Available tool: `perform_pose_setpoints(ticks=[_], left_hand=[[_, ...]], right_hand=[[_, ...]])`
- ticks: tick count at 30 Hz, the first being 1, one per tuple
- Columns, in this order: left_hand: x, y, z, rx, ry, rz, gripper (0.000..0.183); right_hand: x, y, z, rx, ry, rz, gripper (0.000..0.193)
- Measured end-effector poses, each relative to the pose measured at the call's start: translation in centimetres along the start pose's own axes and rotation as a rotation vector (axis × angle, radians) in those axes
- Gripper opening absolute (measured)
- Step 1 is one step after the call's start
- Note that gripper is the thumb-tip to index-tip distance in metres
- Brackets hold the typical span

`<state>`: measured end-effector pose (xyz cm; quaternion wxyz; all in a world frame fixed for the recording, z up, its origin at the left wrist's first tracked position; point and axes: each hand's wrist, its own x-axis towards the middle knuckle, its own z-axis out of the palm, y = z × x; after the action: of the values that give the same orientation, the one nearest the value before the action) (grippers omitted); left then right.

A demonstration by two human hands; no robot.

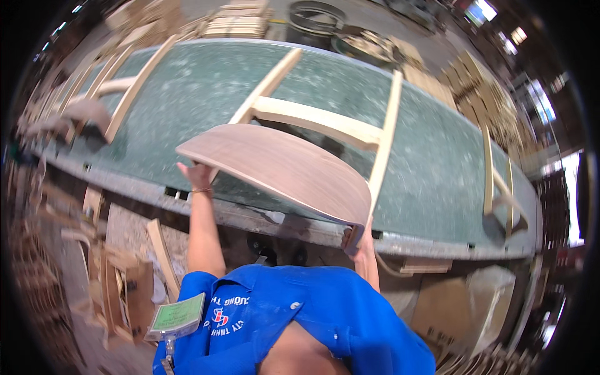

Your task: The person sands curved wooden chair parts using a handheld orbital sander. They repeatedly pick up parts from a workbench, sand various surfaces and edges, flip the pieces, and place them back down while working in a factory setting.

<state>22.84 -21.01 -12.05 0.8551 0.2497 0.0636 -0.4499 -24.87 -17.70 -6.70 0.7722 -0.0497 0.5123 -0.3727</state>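
A wooden chair-back frame lies tilted over the green worktop [437,156], with its curved brown backrest panel [281,165] nearest to me. Two pale legs and a pale crossbar [319,122] stretch away from the panel. My left hand [197,176] grips the frame at the panel's left end, its thumb out and its other fingers partly hidden underneath. At the right end, my right hand [359,242] is closed round the panel's lower corner and the leg beside it.
Similar chair backs [87,112] lie on the left of the worktop, another [503,187] on its right. Beyond the far edge are stacked boards [234,22] and a dark round bin [315,22]. Wooden parts [122,281] stand below left; a cardboard box [444,306] sits below right.
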Motion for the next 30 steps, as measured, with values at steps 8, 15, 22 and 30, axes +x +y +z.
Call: perform_pose_setpoints(ticks=[8,15,22,30], left_hand=[[2.5,2.6,-0.1,1.057,-0.251,0.593,0.039],[-0.3,7.4,11.0,0.279,-0.120,0.073,0.039],[-8.1,10.2,29.4,0.133,-0.510,-0.095,0.048],[-15.8,7.8,37.6,0.573,-0.932,0.037,0.052]], right_hand=[[-1.6,0.7,1.4,0.082,-0.063,-0.066,0.063],[-1.1,2.5,0.8,0.111,-0.108,0.092,0.060],[4.7,6.7,3.5,0.447,-0.261,0.406,0.040],[3.8,6.6,12.1,-0.150,-0.513,0.297,0.049]])
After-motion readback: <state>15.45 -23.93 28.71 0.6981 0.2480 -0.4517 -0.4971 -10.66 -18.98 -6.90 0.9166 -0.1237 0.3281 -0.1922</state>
